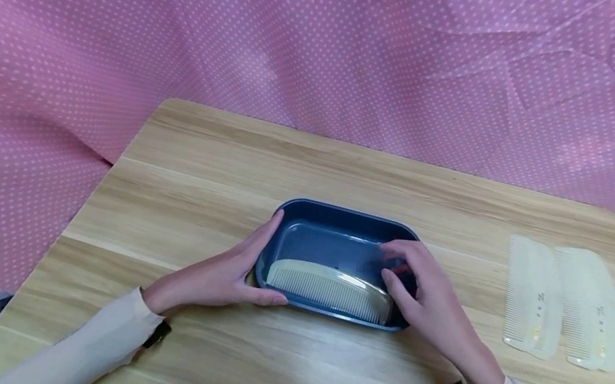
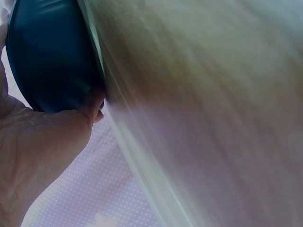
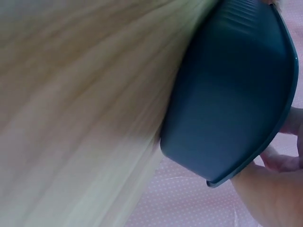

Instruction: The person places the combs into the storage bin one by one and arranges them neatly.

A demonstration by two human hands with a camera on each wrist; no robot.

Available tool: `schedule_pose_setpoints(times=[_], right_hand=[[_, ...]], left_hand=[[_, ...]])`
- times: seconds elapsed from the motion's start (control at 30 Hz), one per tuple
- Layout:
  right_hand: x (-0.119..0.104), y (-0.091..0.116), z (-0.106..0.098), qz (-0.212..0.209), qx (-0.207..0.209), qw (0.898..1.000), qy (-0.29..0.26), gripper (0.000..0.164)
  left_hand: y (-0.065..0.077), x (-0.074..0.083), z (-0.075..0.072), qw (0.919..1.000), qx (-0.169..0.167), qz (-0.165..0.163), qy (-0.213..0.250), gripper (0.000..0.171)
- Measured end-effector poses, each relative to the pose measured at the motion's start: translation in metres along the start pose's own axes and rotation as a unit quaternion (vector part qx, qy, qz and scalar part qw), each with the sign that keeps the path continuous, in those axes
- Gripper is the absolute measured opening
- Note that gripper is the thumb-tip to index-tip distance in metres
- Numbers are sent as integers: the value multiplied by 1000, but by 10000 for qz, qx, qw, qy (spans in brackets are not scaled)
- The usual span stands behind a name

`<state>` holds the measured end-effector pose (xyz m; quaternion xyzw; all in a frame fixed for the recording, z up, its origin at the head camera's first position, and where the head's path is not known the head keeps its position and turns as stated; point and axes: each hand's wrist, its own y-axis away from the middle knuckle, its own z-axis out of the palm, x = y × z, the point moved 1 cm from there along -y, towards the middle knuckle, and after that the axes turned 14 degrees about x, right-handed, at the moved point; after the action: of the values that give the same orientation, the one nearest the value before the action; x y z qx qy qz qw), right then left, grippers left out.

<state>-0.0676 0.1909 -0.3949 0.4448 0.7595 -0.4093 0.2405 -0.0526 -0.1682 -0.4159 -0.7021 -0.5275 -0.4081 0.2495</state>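
A dark blue rectangular tray [image 1: 335, 207] with rounded corners stands mid-table. Inside it, along the front wall, lies a pale cream comb [image 1: 328, 285], its teeth toward the front. My left hand [image 1: 224, 277] grips the tray's left end, thumb along the front side and fingers along the left side. In the left wrist view that thumb [image 2: 97, 101] lies against the tray's outer wall. My right hand [image 1: 425, 295] reaches over the tray's right end, fingers bent and apart from the thumb, with nothing between them, close to the comb's right end.
Two more pale combs [image 1: 532, 297] [image 1: 590, 307] lie side by side on the right of the wooden table [image 1: 313, 371]. A pink dotted cloth [image 1: 333, 45] hangs behind the table and down its left side.
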Motion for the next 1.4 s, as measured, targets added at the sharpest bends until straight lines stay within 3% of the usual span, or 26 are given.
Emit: schedule_pose_setpoints(times=[0.13, 0.33, 0.6, 0.93, 1.23, 1.4], right_hand=[[1, 0, -5, 172, 261, 9995, -62, 36], [3, -1, -11, 93, 663, 9976, -156, 38], [9, 3, -21, 151, 992, 9948, 146, 36], [18, 13, -33, 314, 954, 9938, 478, 38], [28, 22, -49, 968, 638, 9887, 955, 48], [35, 25, -54, 1089, 530, 9856, 1179, 50]], left_hand=[[0, 1, 0, 10000, -10, -14, 22, 130], [-1, 1, -1, 10000, -30, -58, 15, 129], [-1, 2, -1, 10000, -34, -64, 31, 129], [-1, 1, 0, 10000, -36, -78, 18, 129], [-1, 2, 1, 9999, -51, -68, 67, 129], [0, 1, 1, 9999, -37, -71, 73, 130]])
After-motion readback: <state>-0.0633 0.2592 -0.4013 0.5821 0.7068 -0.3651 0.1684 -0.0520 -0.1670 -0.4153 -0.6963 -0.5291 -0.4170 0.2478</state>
